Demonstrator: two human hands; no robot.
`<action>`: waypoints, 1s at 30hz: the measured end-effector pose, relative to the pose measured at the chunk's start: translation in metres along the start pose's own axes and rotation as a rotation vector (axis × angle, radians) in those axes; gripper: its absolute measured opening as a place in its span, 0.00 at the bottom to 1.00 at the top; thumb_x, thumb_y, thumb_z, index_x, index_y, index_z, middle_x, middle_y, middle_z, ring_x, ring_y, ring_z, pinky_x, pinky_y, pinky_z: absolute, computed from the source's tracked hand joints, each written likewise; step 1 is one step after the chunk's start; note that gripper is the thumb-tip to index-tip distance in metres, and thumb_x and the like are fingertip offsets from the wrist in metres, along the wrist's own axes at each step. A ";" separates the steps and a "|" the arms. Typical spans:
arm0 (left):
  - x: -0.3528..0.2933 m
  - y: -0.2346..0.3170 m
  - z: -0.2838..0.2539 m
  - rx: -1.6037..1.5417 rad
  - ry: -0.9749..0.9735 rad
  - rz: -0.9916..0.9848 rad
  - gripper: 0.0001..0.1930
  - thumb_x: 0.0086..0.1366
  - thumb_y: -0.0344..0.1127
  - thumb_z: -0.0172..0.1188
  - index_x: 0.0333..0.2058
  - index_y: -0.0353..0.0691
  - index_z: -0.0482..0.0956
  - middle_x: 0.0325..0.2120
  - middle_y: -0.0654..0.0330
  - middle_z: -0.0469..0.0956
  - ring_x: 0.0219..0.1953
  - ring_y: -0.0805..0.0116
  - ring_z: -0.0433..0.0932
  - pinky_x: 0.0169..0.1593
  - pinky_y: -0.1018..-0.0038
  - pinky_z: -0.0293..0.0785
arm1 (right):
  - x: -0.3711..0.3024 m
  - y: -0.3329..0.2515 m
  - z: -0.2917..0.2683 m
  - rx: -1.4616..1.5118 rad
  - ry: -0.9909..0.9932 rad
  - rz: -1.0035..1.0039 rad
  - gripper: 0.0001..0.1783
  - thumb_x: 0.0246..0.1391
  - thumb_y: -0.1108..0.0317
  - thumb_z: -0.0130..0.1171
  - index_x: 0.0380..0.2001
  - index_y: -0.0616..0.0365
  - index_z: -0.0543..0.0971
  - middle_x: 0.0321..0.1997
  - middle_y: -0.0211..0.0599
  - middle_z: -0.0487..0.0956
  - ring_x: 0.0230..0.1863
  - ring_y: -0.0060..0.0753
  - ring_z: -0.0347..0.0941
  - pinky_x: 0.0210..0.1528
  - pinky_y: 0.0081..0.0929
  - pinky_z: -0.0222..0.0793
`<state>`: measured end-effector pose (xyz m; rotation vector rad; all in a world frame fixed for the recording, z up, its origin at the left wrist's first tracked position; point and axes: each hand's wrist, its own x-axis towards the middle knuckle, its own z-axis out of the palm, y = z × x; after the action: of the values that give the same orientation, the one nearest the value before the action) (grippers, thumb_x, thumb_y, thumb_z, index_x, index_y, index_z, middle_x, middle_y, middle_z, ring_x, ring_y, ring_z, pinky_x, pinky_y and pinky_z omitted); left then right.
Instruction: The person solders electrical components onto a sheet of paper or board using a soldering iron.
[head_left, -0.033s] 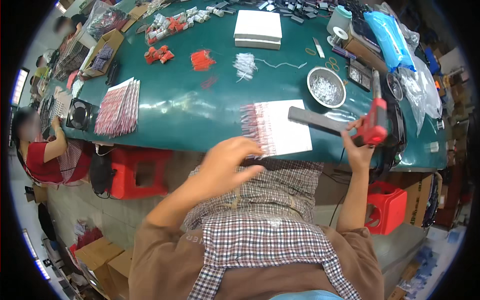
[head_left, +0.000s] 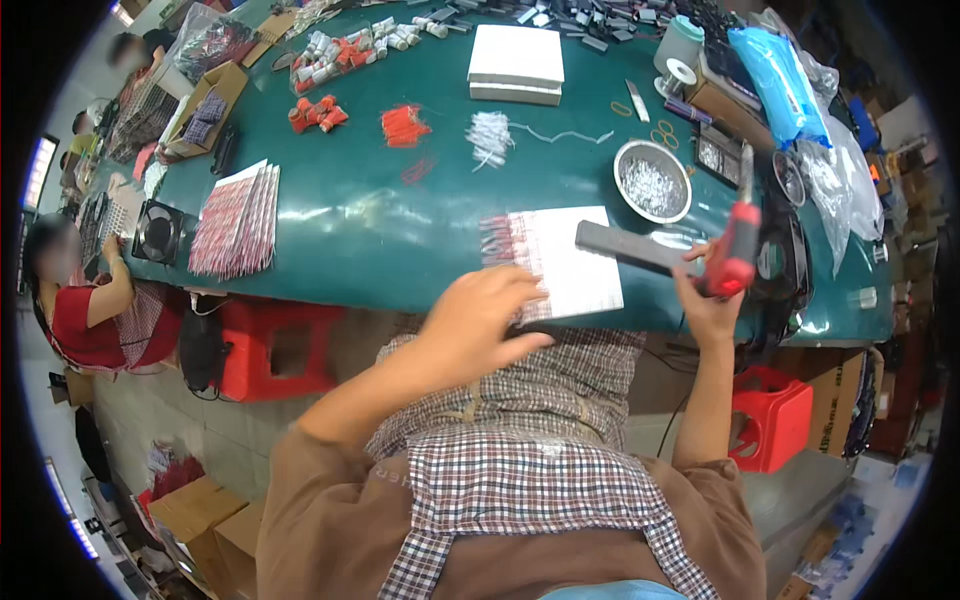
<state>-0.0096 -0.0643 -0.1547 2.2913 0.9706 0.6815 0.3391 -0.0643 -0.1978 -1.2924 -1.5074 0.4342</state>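
My left hand [head_left: 485, 315] lies over the near left corner of a white board [head_left: 575, 270], its fingers stretched out and the thumb apart. Along the board's left side runs a row of short red and white wires [head_left: 497, 238], partly covered by that hand. My right hand [head_left: 712, 305] is closed round a red and black hand tool [head_left: 738, 255] with a metal tube pointing away from me, like a heat gun. Its fingertips also touch the right end of a flat grey bar [head_left: 630, 243], which reaches left over the board.
A metal bowl [head_left: 653, 182] of silvery bits stands beyond the bar. Bundles of white wires [head_left: 490, 138] and red wires [head_left: 404, 126] lie farther back, near a white box [head_left: 516, 62]. A stack of wired boards [head_left: 236, 220] is at left; a co-worker [head_left: 95, 290] sits beyond.
My left hand has moved right, farther over the board's edge. The red and black tool has shifted slightly left in my right hand.
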 end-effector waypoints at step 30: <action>0.041 -0.061 0.049 0.402 -0.224 0.014 0.62 0.49 0.70 0.69 0.68 0.24 0.58 0.71 0.35 0.52 0.75 0.41 0.50 0.74 0.48 0.47 | -0.008 0.037 0.031 -0.429 -0.062 -0.062 0.33 0.31 0.80 0.72 0.46 0.57 0.71 0.39 0.44 0.74 0.42 0.54 0.75 0.46 0.42 0.71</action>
<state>0.0173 -0.0121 -0.2204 2.6511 1.0576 0.2384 0.3295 -0.0481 -0.2426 -1.5658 -1.7500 0.1108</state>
